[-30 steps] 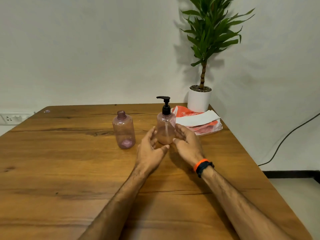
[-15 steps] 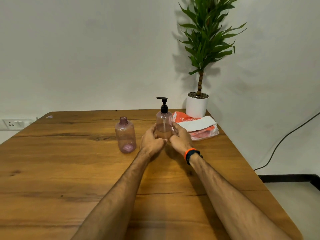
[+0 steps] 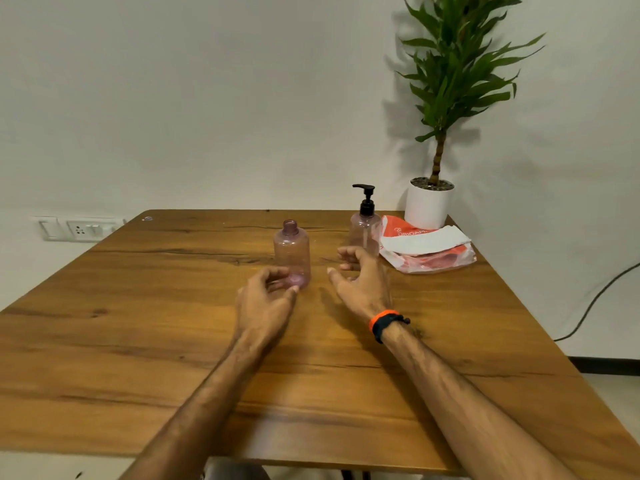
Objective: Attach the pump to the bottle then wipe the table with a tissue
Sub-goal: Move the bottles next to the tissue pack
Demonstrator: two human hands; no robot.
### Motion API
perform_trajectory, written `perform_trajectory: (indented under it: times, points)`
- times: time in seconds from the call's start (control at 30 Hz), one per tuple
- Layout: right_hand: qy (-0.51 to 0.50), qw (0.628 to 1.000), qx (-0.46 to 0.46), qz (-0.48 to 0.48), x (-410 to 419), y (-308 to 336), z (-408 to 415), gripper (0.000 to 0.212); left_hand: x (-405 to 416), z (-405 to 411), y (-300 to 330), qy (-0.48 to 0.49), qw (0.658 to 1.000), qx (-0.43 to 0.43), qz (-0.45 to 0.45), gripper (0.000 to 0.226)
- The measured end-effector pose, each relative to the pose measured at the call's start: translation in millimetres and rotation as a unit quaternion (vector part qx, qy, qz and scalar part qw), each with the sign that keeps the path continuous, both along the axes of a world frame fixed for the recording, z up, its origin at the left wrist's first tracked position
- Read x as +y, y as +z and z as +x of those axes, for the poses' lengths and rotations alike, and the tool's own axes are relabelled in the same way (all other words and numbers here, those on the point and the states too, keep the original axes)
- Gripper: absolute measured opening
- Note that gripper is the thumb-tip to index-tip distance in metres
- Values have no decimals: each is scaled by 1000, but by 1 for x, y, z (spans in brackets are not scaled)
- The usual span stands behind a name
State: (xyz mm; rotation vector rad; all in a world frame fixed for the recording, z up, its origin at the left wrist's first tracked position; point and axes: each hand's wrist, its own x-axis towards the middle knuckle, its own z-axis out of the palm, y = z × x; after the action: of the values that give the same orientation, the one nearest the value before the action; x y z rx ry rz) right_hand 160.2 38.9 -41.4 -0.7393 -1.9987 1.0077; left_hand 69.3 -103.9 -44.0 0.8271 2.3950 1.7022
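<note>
Hovering hands (image 3: 265,301) near open-necked bottle (image 3: 291,250), apparently empty

A table (image 3: 138,341) stands with its far edge against a wall. Near the middle of the far half stands an uncapped bottle (image 3: 291,251), upright. To its right, closer to the far edge, stands a second bottle (image 3: 364,233) with a pump (image 3: 365,199) on top. Just right of that bottle lies a tissue packet (image 3: 427,252), with a tissue (image 3: 426,240) on top of it. A potted plant (image 3: 429,202) sits in the far right corner, behind the packet. Two forearms reach in from the near edge. The left hand (image 3: 265,299) is just in front of the uncapped bottle. The right hand (image 3: 360,282) is in front of the pump bottle. A wall socket (image 3: 81,228) is on the wall beyond the far left corner.
</note>
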Motion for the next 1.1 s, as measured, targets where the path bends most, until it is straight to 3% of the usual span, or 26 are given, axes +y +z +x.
perform_trajectory:
  times: [0.13,0.27,0.47,0.73,0.9,1.1]
  points:
    - [31,996,-78,16,-17,-1,-31,80,-31,-30,-3,39,990,74,-112,44]
    - [18,996,-85,21,-27,0,-60,96,-48,-51,-15,10,967,133,-218,48]
    - [-23,998,-59,-3,-28,-5,-84,83,-48,-61,-27,15,945,187,-267,47]
    - [-25,999,-11,-19,-16,-4,-64,73,-46,-59,-24,-2,942,187,-278,48]
    - [-36,999,6,11,10,6,-20,76,-13,-34,-15,-19,952,193,-237,46]
    - [-94,995,-6,29,58,10,51,71,69,29,-10,-110,955,202,-187,46]
